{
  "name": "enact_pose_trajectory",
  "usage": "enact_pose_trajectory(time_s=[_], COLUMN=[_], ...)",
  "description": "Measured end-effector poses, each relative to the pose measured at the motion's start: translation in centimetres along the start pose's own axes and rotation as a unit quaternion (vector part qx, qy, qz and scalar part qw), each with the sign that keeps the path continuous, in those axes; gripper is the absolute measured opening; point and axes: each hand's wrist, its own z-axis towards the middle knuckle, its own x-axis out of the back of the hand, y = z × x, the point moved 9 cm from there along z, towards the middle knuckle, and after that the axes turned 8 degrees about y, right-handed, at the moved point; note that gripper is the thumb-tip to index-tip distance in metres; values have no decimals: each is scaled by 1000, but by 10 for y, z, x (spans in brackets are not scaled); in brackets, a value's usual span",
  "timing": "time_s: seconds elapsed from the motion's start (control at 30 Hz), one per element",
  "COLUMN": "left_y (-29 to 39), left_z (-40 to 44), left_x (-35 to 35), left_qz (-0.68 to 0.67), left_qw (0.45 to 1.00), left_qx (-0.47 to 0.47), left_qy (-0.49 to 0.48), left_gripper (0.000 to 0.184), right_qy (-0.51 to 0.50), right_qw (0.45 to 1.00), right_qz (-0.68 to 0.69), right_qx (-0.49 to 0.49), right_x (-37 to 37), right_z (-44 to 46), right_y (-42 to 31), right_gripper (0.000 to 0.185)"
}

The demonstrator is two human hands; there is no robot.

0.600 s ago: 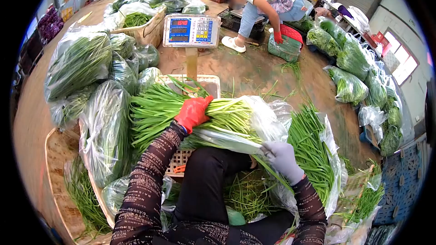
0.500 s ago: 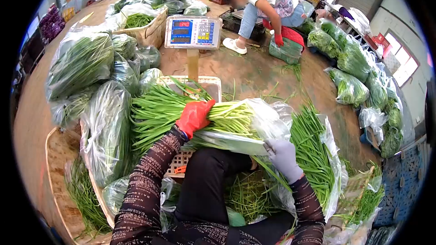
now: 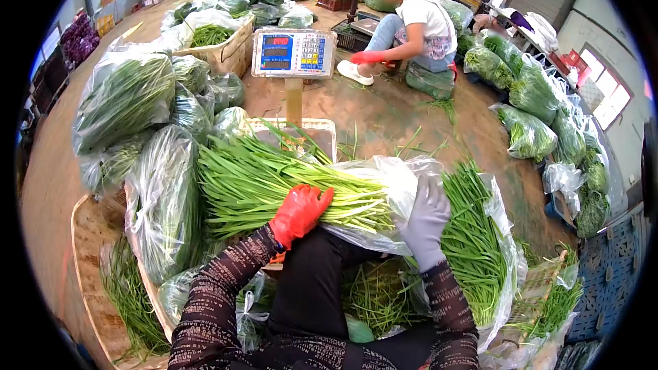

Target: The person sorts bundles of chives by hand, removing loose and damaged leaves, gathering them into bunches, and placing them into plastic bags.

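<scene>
Red-gloved left hand [image 3: 301,214] lies on green stalk bundle [image 3: 291,181], fingers slightly apart; we cannot tell whether it grips. Grey-gloved right hand [image 3: 426,218] touches clear plastic bag [image 3: 397,173] around bundle's pale end, fingers spread. Bundle lies just beyond our knee [image 3: 312,260].

Thin, glossy plastic film [image 3: 404,175] around smooth green stalks [image 3: 353,210]
The film is clear and crinkled, the stalks faintly shiny. The left hand [image 3: 300,215] wears slick, rubbery red; the right hand [image 3: 425,223], matt, fabric-like grey. The sleeves [image 3: 223,281] are sheer, matt cloth, the scale panel [image 3: 293,53] smooth plastic, the floor [image 3: 271,99] dull and scuffed.
</scene>
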Motion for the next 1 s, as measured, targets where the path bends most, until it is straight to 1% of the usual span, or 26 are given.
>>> enact_pose_trajectory(time_s=[0.03,0.07,0.1,0.13,0.17,0.2,0.23,0.27,0.3,0.33,0.4,0.43,0.47,0.5,0.57,0.6,0.63,0.7,0.73,0.77,0.8,0.83,0.87,0.9,0.97,1.0], left_y=[1,3,3,4,6,10,16,26,34,45,59,67,74,74,80,81,84,93,91,88,86,85,75,74,78,72], left_z=[1,1,2,5,8,15,22,31,30,33,38,45,51,54,62,62,61,58,59,63,74,79,81,87,103,102], left_x=[2,1,-2,-3,-5,-7,-10,-6,-20,-32,-56,-42,-28,-31,-55,-65,-59,-40,-25,-9,20,38,47,41,28,0], left_qz=[4,26,48,34,35,13,-10,-8,-64,-149,-246,-134,-21,-21,23,9,5,54,21,22,-137,-294,-310,-307,-367,-326], left_qw=[1000,1000,998,999,999,1000,999,1000,997,982,955,983,996,995,999,997,998,998,999,999,990,955,945,945,918,938], left_qx=[-1,-7,-12,-12,-11,7,24,29,30,61,101,80,53,55,38,55,53,-11,8,6,-4,-11,29,27,-60,-68], left_qy=[5,-11,-25,-22,-21,-27,-32,0,36,94,128,96,68,76,28,-44,-46,-30,-43,-44,-8,28,105,105,137,102], left_gripper=[47,42,37,40,40,39,38,31,19,22,23,20,18,18,11,18,18,29,42,42,45,47,44,44,31,28], right_qy=[2,-147,-284,-279,-251,-208,-211,-210,-210,-210,-206,-198,-178,-179,-110,-120,-119,-135,-150,-149,-153,-158,-185,-194,-168,-133], right_qw=[999,969,866,868,748,581,532,481,482,482,477,478,451,457,430,389,390,407,409,407,424,439,469,465,487,467], right_qz=[-53,124,292,294,494,663,714,761,761,776,794,797,817,816,794,810,808,801,796,796,786,775,744,757,754,781], right_qx=[2,-152,-291,-288,-366,-423,-404,-381,-380,-347,-315,-313,-311,-304,-415,-421,-426,-419,-421,-422,-423,-426,-437,-416,-407,-393], right_x=[-21,-76,-103,-101,-102,-85,-58,-27,6,44,64,65,64,60,42,38,38,39,42,45,48,53,60,67,83,84], right_z=[-9,-39,-52,-45,-45,-32,-12,11,34,60,81,84,87,84,60,53,46,36,31,27,21,18,15,14,23,21], right_y=[1,23,23,18,1,-21,-43,-55,-48,-44,-42,-37,-35,-32,3,14,22,30,33,34,35,34,31,24,18,25], right_gripper=[31,30,29,29,29,30,22,17,17,18,20,21,22,22,24,24,24,23,25,25,24,23,20,19,16,14])
